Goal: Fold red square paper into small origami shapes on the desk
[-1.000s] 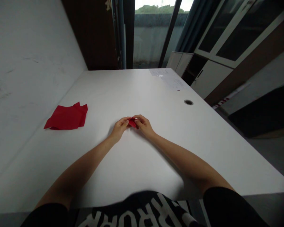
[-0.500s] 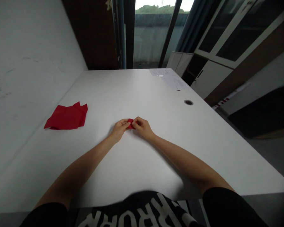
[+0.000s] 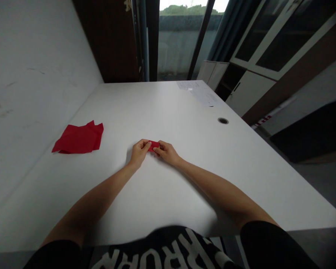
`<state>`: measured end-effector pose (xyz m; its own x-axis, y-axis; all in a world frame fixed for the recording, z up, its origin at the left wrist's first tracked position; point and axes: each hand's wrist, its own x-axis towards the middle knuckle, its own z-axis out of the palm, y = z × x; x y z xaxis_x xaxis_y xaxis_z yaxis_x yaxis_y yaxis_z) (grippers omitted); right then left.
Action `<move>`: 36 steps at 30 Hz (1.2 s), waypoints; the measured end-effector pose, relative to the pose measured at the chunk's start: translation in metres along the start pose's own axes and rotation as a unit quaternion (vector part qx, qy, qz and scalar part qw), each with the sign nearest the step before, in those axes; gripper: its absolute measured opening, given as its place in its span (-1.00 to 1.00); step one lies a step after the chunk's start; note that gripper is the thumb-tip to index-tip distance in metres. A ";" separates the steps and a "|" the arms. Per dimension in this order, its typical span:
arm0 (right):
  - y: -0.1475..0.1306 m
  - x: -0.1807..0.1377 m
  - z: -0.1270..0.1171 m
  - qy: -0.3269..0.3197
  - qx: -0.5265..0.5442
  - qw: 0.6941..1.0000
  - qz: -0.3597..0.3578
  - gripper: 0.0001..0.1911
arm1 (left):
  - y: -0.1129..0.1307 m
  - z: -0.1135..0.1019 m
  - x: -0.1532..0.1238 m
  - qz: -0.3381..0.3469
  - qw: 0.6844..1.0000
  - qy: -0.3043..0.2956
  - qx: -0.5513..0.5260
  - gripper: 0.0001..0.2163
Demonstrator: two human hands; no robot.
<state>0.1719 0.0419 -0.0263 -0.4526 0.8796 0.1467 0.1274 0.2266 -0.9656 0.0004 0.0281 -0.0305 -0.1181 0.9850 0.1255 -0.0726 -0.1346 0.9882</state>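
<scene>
Between my two hands is a small folded piece of red paper [image 3: 154,145], held just over the white table. My left hand [image 3: 140,150] pinches its left end, thumb on top. At the right end, my right hand [image 3: 166,151] grips it with thumb and fingers. The fingers under the paper are mostly hidden, as are its folded edges. Off to the left lie several larger red sheets [image 3: 80,138], loosely stacked with uneven corners; neither hand touches them.
The white table [image 3: 156,198] runs from my body toward a window [image 3: 182,45]. A wall [image 3: 30,74] borders it on the left. Printed sheets [image 3: 200,93] lie at the far right, near a round cable hole [image 3: 223,121]. White cabinets [image 3: 250,91] stand beyond the right edge.
Both hands have shifted their hold on the small red paper. My left hand has moved slightly left, and more of the paper's red face shows between the thumbs. The stacked sheets have not moved.
</scene>
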 end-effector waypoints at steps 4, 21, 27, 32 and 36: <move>0.002 0.001 -0.001 -0.029 0.030 0.999 0.013 -0.69 | 0.000 -0.002 0.001 0.015 0.999 -0.009 0.027 -0.80; -0.009 -0.004 0.000 -0.044 -0.054 0.998 -0.009 -0.59 | 0.007 -0.005 0.002 0.030 0.997 0.027 0.069 -0.72; -0.011 -0.005 0.001 -0.022 -0.075 0.996 -0.037 -0.61 | 0.008 -0.006 0.003 0.029 0.997 0.037 0.068 -0.63; -0.003 -0.001 -0.002 0.024 -0.053 0.998 -0.027 -0.58 | -0.002 -0.007 0.005 0.022 0.999 0.013 0.045 -0.72; 0.001 0.002 -0.004 0.043 -0.058 0.997 -0.030 -0.67 | -0.001 -0.010 0.004 0.026 0.996 -0.009 0.085 -0.79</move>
<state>0.1747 0.0454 -0.0264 -0.3851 0.8947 0.2264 0.2051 0.3222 -0.9242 -0.0098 0.0312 -0.0322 -0.0994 0.9791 0.1776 0.1023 -0.1674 0.9806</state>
